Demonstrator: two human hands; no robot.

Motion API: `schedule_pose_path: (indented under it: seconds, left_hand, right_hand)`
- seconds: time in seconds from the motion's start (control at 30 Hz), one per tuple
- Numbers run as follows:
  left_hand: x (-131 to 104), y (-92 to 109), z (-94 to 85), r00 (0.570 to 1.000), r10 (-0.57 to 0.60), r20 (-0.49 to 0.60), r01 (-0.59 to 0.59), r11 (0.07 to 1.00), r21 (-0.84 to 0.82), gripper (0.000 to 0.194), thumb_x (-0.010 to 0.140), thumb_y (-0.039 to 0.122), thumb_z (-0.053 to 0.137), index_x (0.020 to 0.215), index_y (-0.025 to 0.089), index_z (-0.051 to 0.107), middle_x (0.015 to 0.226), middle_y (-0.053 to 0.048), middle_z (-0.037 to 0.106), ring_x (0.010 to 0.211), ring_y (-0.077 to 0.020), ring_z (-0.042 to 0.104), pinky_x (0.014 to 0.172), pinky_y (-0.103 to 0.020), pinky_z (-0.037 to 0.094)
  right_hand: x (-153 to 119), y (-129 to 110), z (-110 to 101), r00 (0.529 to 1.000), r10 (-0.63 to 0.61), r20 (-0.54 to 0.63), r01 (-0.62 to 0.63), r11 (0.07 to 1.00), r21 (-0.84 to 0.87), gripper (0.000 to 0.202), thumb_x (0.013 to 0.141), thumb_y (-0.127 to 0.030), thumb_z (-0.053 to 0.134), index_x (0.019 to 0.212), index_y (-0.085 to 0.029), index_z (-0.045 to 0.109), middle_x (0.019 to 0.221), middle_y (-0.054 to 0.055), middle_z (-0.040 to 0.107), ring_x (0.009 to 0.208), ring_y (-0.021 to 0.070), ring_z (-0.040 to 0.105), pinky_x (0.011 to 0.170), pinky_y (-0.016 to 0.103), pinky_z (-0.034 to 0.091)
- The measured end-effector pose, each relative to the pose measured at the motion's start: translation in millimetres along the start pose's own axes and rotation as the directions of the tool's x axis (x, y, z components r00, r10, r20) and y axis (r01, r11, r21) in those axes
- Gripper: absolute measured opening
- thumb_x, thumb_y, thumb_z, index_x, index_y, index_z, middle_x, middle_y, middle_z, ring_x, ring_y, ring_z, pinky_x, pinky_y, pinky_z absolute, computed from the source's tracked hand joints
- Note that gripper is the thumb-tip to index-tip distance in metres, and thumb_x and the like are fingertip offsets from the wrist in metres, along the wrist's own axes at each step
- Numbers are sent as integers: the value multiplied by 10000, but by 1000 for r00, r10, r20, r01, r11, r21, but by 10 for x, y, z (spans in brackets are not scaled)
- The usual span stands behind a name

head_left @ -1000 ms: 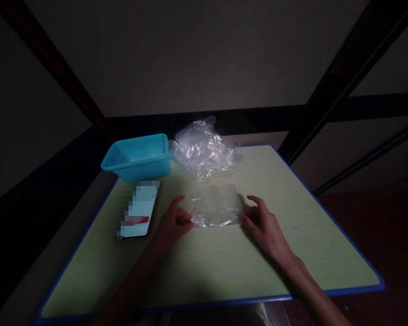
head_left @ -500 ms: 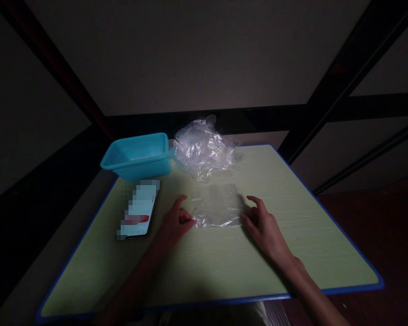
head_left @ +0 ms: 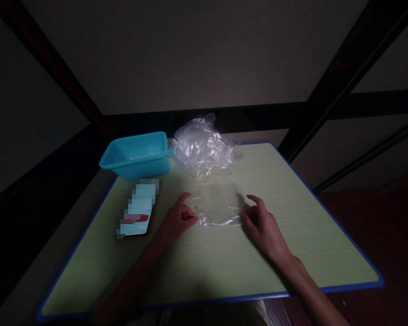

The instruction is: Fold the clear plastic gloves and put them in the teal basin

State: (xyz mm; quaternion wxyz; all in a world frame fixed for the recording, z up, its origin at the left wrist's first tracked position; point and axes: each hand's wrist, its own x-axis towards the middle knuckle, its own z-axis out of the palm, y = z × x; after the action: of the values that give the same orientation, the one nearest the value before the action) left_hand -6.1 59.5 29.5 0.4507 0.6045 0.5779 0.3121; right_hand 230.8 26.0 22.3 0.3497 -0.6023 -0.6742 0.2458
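Observation:
A clear plastic bag (head_left: 219,203) lies flat on the table between my two hands, its near edge wrinkled and shiny. My left hand (head_left: 179,216) pinches the bag's near left corner between thumb and fingers, with the index finger lifted. At the opposite corner, my right hand (head_left: 262,222) grips the near right edge in the same way, its index finger curved out above. Behind the bag rests a crumpled heap of clear plastic (head_left: 204,147).
A turquoise plastic basket (head_left: 141,170) stands at the back left. In front of it lies a phone (head_left: 141,208) with a lit, partly blurred screen. The pale table (head_left: 224,267) has a blue rim, and a wall (head_left: 197,54) rises behind it.
My left hand has shifted very slightly to the right at the bag's corner. The right hand and the bag look nearly unchanged.

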Motion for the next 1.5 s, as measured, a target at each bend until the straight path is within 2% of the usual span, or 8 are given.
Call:
schedule_pose_path:
  seconds: [0.27, 0.47, 0.7, 0.83, 0.93, 1.1, 1.27, 1.5]
  left_hand:
    - [3, 39, -123, 993, -69, 99, 76, 995, -68, 533, 648, 215, 602, 1148, 176, 421, 644, 54, 679, 704, -189, 655, 697, -304, 455]
    - [33, 58, -77, 986, -38, 165, 59, 990, -125, 587, 633, 201, 625, 1168, 172, 386, 702, 35, 694, 758, -188, 659, 710, -301, 454]
    - [94, 87, -2, 968, -44, 249, 96, 975, -199, 588, 650, 170, 612, 1180, 161, 358, 686, 18, 699, 686, -180, 667, 625, -269, 454]
    - [118, 89, 3, 955, -60, 290, 112, 979, -168, 611, 663, 182, 610, 1210, 155, 339, 764, -31, 718, 664, -185, 675, 458, -198, 363]
    - [126, 70, 1, 952, -84, 294, 129, 982, -137, 615, 667, 195, 615, 1220, 164, 349, 798, -40, 723, 636, -184, 677, 408, -178, 310]
    - [92, 60, -3, 949, -90, 301, 139, 979, -146, 572, 678, 181, 625, 1199, 147, 390, 775, -48, 730, 647, -202, 687, 462, -204, 375]
    - [40, 40, 4, 933, -122, 338, 197, 960, -199, 600, 641, 169, 664, 1183, 150, 406, 709, -22, 719, 624, -209, 681, 555, -258, 451]
    - [12, 27, 25, 922, -137, 362, 219, 956, -197, 615, 611, 195, 688, 1167, 141, 431, 667, -20, 700, 621, -229, 676, 569, -285, 459]
  right_hand:
    - [-4, 10, 14, 1000, 3, -13, -3, 1000, 28, 461, 795, -269, 403, 1220, -91, 387, 586, -8, 552, 503, 170, 500, 510, 285, 372]
    - [-8, 20, 19, 1000, 7, -24, -6, 999, 32, 453, 793, -261, 412, 1220, -111, 392, 593, -9, 553, 507, 164, 501, 515, 282, 369]
    - [-9, 12, 16, 1000, 9, -26, -8, 999, 41, 458, 791, -268, 414, 1218, -103, 396, 598, -3, 566, 519, 175, 513, 526, 289, 382]
    - [-10, -1, 5, 1000, 6, -25, -6, 1000, 29, 457, 792, -267, 408, 1214, -92, 395, 598, 0, 564, 516, 173, 511, 522, 286, 377]
    - [-25, -1, 6, 1000, 0, -23, 1, 1000, 26, 458, 794, -260, 405, 1220, -93, 391, 586, -5, 561, 504, 170, 507, 510, 279, 370]
    - [-84, -9, 17, 1000, -12, -24, 12, 1000, 10, 454, 794, -249, 395, 1223, -100, 382, 585, -4, 564, 509, 178, 518, 519, 286, 376]
    - [-149, -35, 32, 1000, -20, -17, 19, 998, -54, 462, 797, -232, 367, 1235, -82, 368, 579, 8, 566, 510, 192, 520, 523, 301, 376]
    - [-176, -26, 68, 998, -63, -26, 58, 983, -172, 465, 790, -189, 362, 1240, -71, 374, 592, 29, 576, 500, 190, 511, 521, 310, 385]
